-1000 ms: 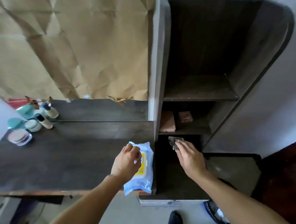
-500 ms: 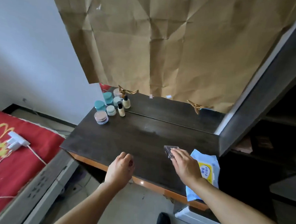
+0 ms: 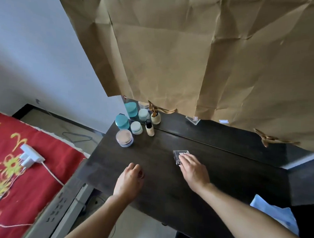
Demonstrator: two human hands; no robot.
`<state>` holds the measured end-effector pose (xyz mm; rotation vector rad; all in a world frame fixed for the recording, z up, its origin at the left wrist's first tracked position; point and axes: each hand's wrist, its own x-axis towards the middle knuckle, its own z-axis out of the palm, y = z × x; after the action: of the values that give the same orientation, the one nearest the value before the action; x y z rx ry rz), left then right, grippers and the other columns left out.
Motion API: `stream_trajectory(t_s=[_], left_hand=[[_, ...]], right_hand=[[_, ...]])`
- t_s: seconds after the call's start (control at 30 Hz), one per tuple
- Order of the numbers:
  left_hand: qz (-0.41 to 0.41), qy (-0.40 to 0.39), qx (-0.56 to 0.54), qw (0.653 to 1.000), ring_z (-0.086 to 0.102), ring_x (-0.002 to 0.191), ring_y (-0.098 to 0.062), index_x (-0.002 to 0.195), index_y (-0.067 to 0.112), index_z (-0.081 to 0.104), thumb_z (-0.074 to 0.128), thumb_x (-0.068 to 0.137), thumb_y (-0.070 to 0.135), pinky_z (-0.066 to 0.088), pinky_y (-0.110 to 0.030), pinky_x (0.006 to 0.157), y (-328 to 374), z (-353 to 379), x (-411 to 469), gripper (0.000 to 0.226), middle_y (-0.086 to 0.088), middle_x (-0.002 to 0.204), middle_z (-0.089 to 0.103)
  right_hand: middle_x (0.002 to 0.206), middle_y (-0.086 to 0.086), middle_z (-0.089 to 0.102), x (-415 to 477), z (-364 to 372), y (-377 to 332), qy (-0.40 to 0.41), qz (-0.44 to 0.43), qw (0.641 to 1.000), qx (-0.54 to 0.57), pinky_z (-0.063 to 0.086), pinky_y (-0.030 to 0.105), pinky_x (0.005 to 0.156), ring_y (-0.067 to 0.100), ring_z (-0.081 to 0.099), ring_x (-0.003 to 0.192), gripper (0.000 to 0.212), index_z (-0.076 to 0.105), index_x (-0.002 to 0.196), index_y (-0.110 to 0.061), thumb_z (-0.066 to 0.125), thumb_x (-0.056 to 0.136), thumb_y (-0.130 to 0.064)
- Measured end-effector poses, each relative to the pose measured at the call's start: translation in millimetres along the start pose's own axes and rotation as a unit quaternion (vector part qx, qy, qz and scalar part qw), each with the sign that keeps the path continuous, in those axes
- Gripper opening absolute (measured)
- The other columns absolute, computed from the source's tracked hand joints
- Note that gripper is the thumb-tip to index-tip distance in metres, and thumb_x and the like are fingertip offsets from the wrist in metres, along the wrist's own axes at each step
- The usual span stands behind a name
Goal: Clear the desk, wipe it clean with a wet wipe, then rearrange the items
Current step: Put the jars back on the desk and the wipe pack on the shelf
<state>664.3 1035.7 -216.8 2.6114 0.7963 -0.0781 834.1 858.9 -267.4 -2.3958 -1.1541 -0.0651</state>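
Note:
The dark wooden desk [image 3: 222, 180] fills the middle of the view. My right hand [image 3: 193, 169] holds a small clear plastic case [image 3: 180, 153] down on the desk top, its fingers lying over the near half of the case. My left hand [image 3: 130, 179] hovers over the desk's front left part, fingers loosely curled and holding nothing. A blue wet wipe pack [image 3: 273, 212] lies at the desk's right end, partly hidden by my right forearm.
Cosmetics cluster at the desk's back left corner: a teal jar [image 3: 122, 121], a pale jar [image 3: 136, 127], a foundation bottle [image 3: 149, 129], a round powder compact [image 3: 124, 138]. Brown paper [image 3: 193, 56] covers the mirror. A red bed [image 3: 11, 174] with a white charger [image 3: 30, 155] lies left; a dark shelf unit [image 3: 306, 181] stands right.
My right hand carried the clear case from the shelf leftward and lowered it to the middle of the desk. My left hand let go of the wipe pack and moved left.

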Motion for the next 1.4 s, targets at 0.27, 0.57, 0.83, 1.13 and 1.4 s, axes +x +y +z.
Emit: stream_trajectory(t_s=[0.27, 0.57, 0.83, 1.13, 1.4], left_hand=[[0.044, -0.055, 0.015, 0.997, 0.056, 0.085, -0.029, 0.094, 0.01, 0.056, 0.06, 0.084, 0.022, 0.048, -0.039, 0.071, -26.8, -1.8, 79.7, 0.016, -0.006, 0.097, 0.049], [0.174, -0.132, 0.074, 0.973, 0.053, 0.103, -0.025, 0.107, 0.015, 0.053, 0.045, 0.096, 0.025, 0.049, -0.039, 0.081, -43.5, 9.1, 176.7, 0.017, -0.004, 0.111, 0.049], [0.219, -0.171, 0.103, 0.955, 0.05, 0.109, -0.024, 0.113, 0.015, 0.05, 0.046, 0.095, 0.021, 0.045, -0.036, 0.084, -57.1, 19.1, 199.5, 0.02, -0.005, 0.115, 0.046], [0.278, -0.098, 0.106, 0.949, 0.054, 0.105, -0.027, 0.114, 0.014, 0.058, 0.055, 0.088, 0.025, 0.051, -0.04, 0.078, -29.2, -7.2, 177.3, 0.028, -0.006, 0.116, 0.054], [0.334, -0.103, 0.068, 0.935, 0.059, 0.101, -0.027, 0.097, 0.014, 0.061, 0.051, 0.086, 0.02, 0.048, -0.04, 0.073, 74.2, 9.2, 84.2, 0.016, -0.005, 0.101, 0.061]], right_hand=[[0.114, 0.006, 0.068, 44.5, 41.8, -17.1, -0.013, 0.029, 0.999, -0.013, 0.06, 0.034, 0.062, 0.023, 0.064, 0.108, 0.039, 0.069, 0.102, -0.008, 0.081, 0.066, -0.008], [0.111, -0.002, 0.061, 88.1, 84.5, -46.6, -0.037, 0.107, 0.992, -0.052, 0.055, 0.034, 0.075, 0.02, 0.056, 0.108, 0.04, 0.065, 0.103, -0.017, 0.078, 0.065, -0.017], [0.118, 0.0, 0.059, 93.4, 101.4, -50.9, -0.049, 0.148, 0.986, -0.054, 0.058, 0.03, 0.072, 0.018, 0.05, 0.116, 0.035, 0.066, 0.102, -0.015, 0.078, 0.069, -0.016], [0.116, 0.0, 0.061, 49.1, 54.0, -38.9, -0.012, 0.185, 0.979, -0.079, 0.057, 0.031, 0.069, 0.018, 0.059, 0.107, 0.031, 0.067, 0.105, -0.018, 0.073, 0.074, -0.022], [0.103, -0.007, 0.063, -80.2, -34.9, -9.9, 0.046, 0.267, 0.955, -0.124, 0.054, 0.027, 0.052, 0.014, 0.064, 0.09, 0.027, 0.067, 0.094, -0.022, 0.077, 0.069, -0.023]])
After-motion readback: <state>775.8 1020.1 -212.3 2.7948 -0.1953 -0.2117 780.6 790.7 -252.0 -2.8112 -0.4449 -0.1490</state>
